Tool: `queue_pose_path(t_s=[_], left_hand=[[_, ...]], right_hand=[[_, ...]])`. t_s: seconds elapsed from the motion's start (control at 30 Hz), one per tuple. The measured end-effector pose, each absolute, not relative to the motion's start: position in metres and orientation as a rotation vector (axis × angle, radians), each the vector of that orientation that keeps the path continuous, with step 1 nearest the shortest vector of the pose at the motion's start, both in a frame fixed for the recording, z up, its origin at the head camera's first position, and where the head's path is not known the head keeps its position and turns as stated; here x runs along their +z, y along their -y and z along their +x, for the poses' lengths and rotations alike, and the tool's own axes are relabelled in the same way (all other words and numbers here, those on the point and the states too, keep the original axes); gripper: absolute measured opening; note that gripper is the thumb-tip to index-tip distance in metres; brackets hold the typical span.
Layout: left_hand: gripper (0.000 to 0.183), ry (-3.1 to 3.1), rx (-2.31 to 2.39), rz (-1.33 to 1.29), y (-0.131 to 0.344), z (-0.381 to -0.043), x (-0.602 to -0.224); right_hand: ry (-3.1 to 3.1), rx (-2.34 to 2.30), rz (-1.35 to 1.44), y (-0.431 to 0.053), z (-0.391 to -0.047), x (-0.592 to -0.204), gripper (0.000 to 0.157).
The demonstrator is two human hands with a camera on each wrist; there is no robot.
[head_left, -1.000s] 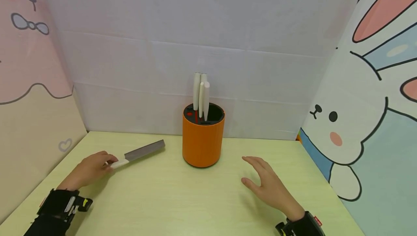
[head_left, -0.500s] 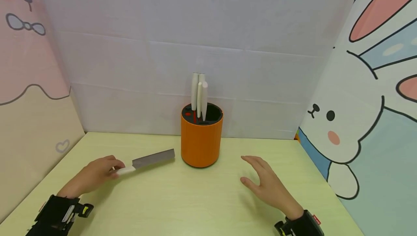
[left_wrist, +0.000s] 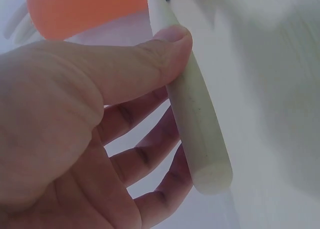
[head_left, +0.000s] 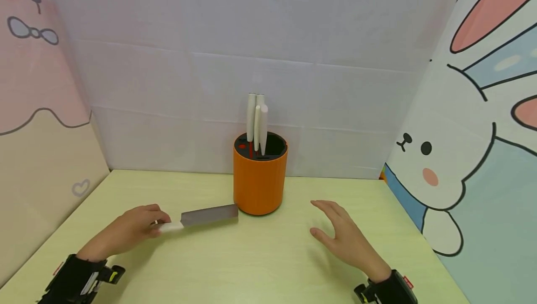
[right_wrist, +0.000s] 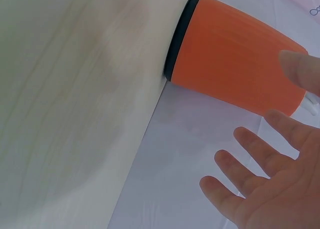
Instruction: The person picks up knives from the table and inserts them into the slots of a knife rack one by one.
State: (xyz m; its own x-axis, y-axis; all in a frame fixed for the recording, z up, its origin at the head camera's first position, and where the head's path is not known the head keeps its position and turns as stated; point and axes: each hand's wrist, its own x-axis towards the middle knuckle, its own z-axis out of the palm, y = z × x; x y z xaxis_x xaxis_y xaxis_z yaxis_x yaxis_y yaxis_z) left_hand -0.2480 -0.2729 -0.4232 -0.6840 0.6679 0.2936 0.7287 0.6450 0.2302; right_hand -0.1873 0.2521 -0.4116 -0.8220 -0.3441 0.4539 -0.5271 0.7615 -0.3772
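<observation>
My left hand (head_left: 136, 229) pinches the white handle (left_wrist: 200, 124) of a cleaver (head_left: 209, 215) between thumb and fingers. The broad grey blade points right, its tip overlapping the foot of an orange knife holder (head_left: 258, 185) in the head view. Several white-handled knives (head_left: 257, 122) stand upright in the holder's black top, left of a dark opening. To the right of the holder, my right hand (head_left: 346, 238) hovers over the table with fingers spread and nothing in them. In the right wrist view the same orange holder (right_wrist: 235, 54) lies beyond the fingertips.
A pale yellow-green table (head_left: 260, 266) spreads under both hands. Behind it hangs a creased white sheet (head_left: 201, 80). Cartoon-printed panels stand at the left (head_left: 42, 155) and the right (head_left: 495, 210), close along the table's sides. Both wrists wear black camera mounts (head_left: 77, 276).
My left hand has moved right and slightly toward me with the cleaver, bringing the blade from left of the holder to its foot. The blade has swung nearer level. My right hand stays put.
</observation>
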Motion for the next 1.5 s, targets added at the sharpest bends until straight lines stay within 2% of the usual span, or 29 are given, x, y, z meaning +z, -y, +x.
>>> queue_pose_path(t_s=[0.8,1.5], left_hand=[[0.031,2.653,-0.545,-1.286,0.219,-0.237,-0.417],[0.027,2.663,-0.402,-1.304,0.126,-0.246,-0.422]], right_hand=[[2.596,0.717,0.677,-0.251,-0.187,-0.408,0.059],[2.58,0.727,0.782,-0.222,-0.194,-0.396,0.059]])
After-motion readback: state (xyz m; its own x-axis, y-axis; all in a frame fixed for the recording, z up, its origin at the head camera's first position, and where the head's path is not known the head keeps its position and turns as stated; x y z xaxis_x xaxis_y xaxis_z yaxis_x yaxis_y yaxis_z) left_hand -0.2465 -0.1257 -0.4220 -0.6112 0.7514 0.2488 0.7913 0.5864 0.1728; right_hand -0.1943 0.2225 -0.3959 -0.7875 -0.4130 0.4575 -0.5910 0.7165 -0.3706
